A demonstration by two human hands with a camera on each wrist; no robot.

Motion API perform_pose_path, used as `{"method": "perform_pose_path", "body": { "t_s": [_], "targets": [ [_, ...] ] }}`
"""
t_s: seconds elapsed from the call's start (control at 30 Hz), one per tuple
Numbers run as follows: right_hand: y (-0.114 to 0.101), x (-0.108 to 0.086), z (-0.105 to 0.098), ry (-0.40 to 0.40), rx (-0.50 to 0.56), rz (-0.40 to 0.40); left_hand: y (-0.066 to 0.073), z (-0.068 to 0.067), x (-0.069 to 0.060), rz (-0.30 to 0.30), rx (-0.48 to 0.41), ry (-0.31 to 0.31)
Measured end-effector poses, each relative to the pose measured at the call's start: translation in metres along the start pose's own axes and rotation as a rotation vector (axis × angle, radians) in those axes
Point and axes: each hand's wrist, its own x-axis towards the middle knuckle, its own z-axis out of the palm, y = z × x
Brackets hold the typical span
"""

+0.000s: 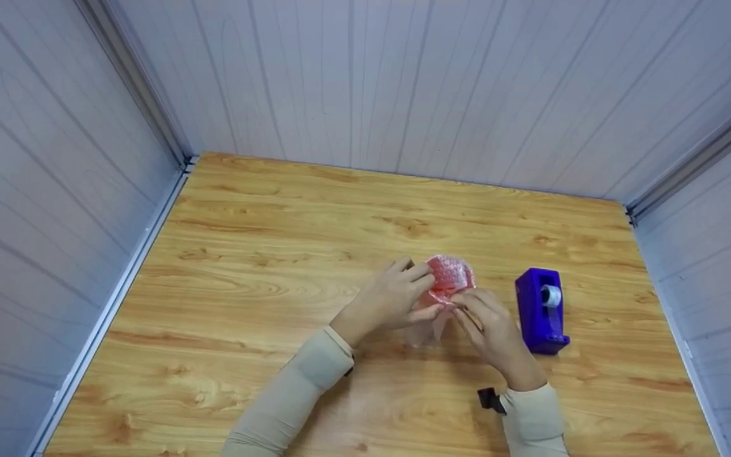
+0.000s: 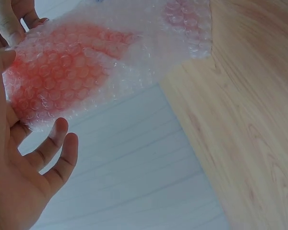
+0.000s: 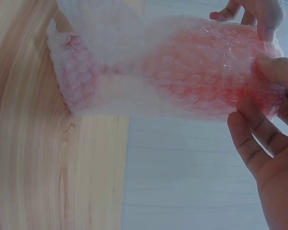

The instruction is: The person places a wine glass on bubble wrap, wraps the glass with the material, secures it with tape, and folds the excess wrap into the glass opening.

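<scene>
A piece of clear bubble wrap (image 1: 450, 271) with something red showing through it is held up between both hands above the table. From above, its top end looks open, with a red inside; what the red thing is cannot be made out. The left hand (image 1: 397, 295) pinches the left side of the top edge, its thumb (image 2: 4, 58) on the near face. On the right side of that edge, the right hand (image 1: 492, 327) pinches with thumb and fingers. In the right wrist view, two fingers (image 3: 252, 136) of the right hand stand off the wrap. The wrap's loose lower end (image 3: 79, 72) hangs toward the table.
A blue tape dispenser (image 1: 538, 314) with a roll of clear tape (image 1: 551, 296) stands on the wooden table (image 1: 264, 254), just right of the right hand. Pale panel walls (image 1: 378, 82) enclose the table at the back and both sides.
</scene>
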Motion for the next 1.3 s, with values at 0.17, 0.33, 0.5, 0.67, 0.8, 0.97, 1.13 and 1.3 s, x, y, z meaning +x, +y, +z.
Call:
{"method": "perform_pose_path", "body": {
  "t_s": [0.17,0.33,0.5,0.67,0.8,0.97,1.13,1.3],
  "targets": [
    [-0.001,-0.001,-0.002,-0.019,0.020,0.024,-0.001,-0.003,-0.001,0.008,-0.186,0.045],
    [0.001,-0.002,-0.003,-0.029,0.011,0.015,-0.003,-0.013,0.007,-0.057,-0.336,0.144],
    [0.001,-0.002,-0.005,-0.036,-0.009,0.032,-0.005,-0.020,0.031,-0.168,-0.371,0.228],
    [-0.001,-0.002,-0.004,-0.050,-0.010,0.047,-0.006,-0.019,0.049,-0.277,-0.415,0.149],
    [0.000,-0.002,-0.003,-0.041,-0.007,0.022,-0.007,-0.016,0.052,-0.347,-0.447,0.043],
    [-0.001,-0.001,-0.004,-0.038,-0.003,0.022,-0.006,-0.016,0.056,-0.425,-0.497,-0.075],
    [-0.002,-0.001,-0.004,-0.048,0.003,0.035,-0.006,-0.017,0.062,-0.476,-0.525,-0.156],
    [-0.003,-0.003,-0.004,-0.053,-0.007,0.033,-0.006,-0.013,0.062,-0.495,-0.523,-0.152]
  ]
}}
